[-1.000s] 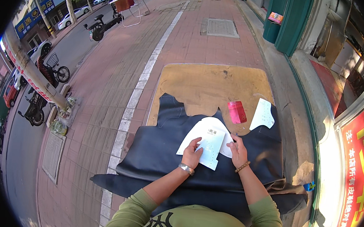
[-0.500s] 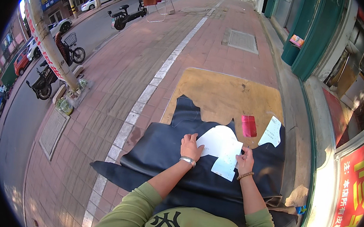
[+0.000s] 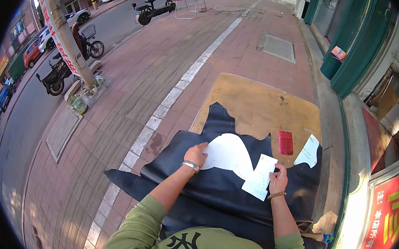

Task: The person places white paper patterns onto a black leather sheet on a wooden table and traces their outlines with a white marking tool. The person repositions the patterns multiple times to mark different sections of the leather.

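Note:
A large sheet of black leather (image 3: 221,195) lies draped over the tan board (image 3: 268,99). My left hand (image 3: 195,156) has its fingers closed at the left end of a white arched pattern piece (image 3: 229,153), which lies on the leather. Between the fingers of my right hand (image 3: 278,180) is the right edge of a smaller white angular pattern piece (image 3: 260,179). The two pieces touch or slightly overlap near the arched one's lower right end. To the right are a dark pink rectangular item (image 3: 285,143) and another white pattern piece (image 3: 307,152).
A step and green door frames (image 3: 357,57) run along the right side, with a red sign (image 3: 387,226) nearer me. On the left are a pole (image 3: 65,37) and parked electric bikes (image 3: 56,76). Brick paving (image 3: 114,117) surrounds the board.
My left hand and the arched pattern piece have shifted left, uncovering more of the angular piece. My right hand keeps its hold. The whole view has swung slightly, moving the surroundings rightward.

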`<state>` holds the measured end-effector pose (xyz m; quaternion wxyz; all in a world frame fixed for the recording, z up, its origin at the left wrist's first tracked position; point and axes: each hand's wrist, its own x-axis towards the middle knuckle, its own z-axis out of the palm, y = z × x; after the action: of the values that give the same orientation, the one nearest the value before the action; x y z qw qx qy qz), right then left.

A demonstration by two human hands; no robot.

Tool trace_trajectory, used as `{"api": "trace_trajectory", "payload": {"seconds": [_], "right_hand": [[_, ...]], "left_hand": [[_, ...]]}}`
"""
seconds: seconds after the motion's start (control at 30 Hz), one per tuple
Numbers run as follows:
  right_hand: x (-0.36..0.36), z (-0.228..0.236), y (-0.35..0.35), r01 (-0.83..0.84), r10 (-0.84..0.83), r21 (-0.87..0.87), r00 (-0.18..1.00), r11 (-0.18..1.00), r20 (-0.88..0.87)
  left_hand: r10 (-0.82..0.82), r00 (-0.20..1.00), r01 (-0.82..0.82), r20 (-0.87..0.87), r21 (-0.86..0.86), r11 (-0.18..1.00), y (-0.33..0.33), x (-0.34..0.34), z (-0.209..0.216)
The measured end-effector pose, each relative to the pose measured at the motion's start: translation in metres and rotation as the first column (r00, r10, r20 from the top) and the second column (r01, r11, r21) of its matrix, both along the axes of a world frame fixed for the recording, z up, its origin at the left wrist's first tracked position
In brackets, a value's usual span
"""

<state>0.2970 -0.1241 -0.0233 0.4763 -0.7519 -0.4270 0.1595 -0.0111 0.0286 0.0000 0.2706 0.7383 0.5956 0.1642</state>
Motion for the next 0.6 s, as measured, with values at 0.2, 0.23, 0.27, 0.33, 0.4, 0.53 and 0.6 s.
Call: {"api": "trace_trajectory", "payload": {"seconds": [0.2, 0.23, 0.27, 0.33, 0.4, 0.53, 0.6], "right_hand": [[0.022, 0.025, -0.008, 0.132, -0.064, -0.148, 0.918, 0.98, 0.392], [0.018, 0.03, -0.007, 0.107, -0.035, -0.094, 0.823, 0.99, 0.567], [0.013, 0.034, -0.005, 0.082, -0.013, -0.064, 0.708, 0.995, 0.706], [-0.008, 0.038, 0.005, -0.139, 0.188, -0.127, 0.792, 0.982, 0.581], [-0.035, 0.036, 0.025, -0.372, 0.366, -0.093, 0.782, 0.923, 0.504], [-0.079, 0.027, 0.081, -0.503, 0.537, -0.2, 0.724, 0.841, 0.433], [-0.092, 0.023, 0.103, -0.506, 0.567, -0.259, 0.717, 0.823, 0.405]], "left_hand": [[-0.043, 0.996, 0.041, -0.08, -0.034, 0.999, 0.016, -0.013, 0.0], [-0.055, 0.995, 0.052, -0.081, -0.041, 0.998, 0.018, -0.013, 0.0], [-0.063, 0.994, 0.059, -0.093, -0.05, 0.997, 0.019, -0.012, 0.0], [-0.083, 0.99, 0.075, -0.116, -0.071, 0.995, 0.021, -0.011, -0.001], [-0.1, 0.985, 0.09, -0.144, -0.073, 0.993, 0.023, -0.012, -0.001], [-0.111, 0.987, 0.11, -0.119, -0.019, 0.994, 0.021, -0.014, 0.001], [-0.108, 0.985, 0.106, -0.134, -0.027, 0.994, 0.019, -0.014, 0.003]]}}
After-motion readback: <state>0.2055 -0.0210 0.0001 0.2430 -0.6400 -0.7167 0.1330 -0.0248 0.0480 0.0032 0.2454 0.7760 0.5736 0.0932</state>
